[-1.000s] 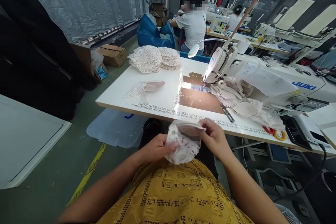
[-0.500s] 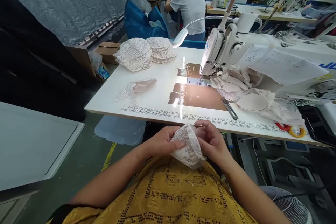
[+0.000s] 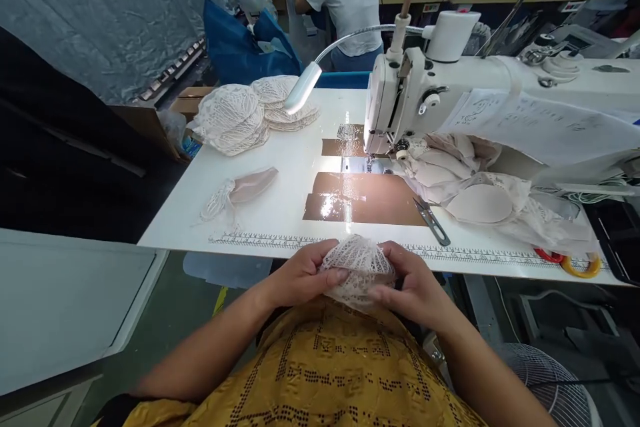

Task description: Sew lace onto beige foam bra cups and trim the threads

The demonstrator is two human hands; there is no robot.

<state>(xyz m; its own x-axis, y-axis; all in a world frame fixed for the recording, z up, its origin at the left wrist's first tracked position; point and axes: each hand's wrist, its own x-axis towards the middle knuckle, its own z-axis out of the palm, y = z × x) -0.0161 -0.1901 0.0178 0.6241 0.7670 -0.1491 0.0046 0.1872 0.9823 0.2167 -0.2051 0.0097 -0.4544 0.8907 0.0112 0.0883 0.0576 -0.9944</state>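
Between my two hands, just in front of the table's near edge, is a cream lace bra cup (image 3: 357, 267) with its domed side facing up. My left hand (image 3: 305, 275) grips its left side, thumb on top. On the opposite side my right hand (image 3: 413, 283) holds the rim, with the thumb across the lower part; the fingertips under the lace are hidden. On the table lies a small lace and beige fabric piece (image 3: 243, 193). Farther back sit stacked lace cups (image 3: 233, 119).
A white sewing machine (image 3: 400, 97) with a bent lamp (image 3: 304, 88) stands on the white table (image 3: 280, 230). Thread snips (image 3: 431, 221), sewn bra pieces (image 3: 480, 203) and orange-handled scissors (image 3: 580, 265) lie to the right. A person (image 3: 345, 0) sits beyond, near a blue bag (image 3: 245, 43).
The lace cup has turned and spread so its rounded face shows. My right hand has shifted from pinching its upper edge to holding its right side. The camera view has also moved.
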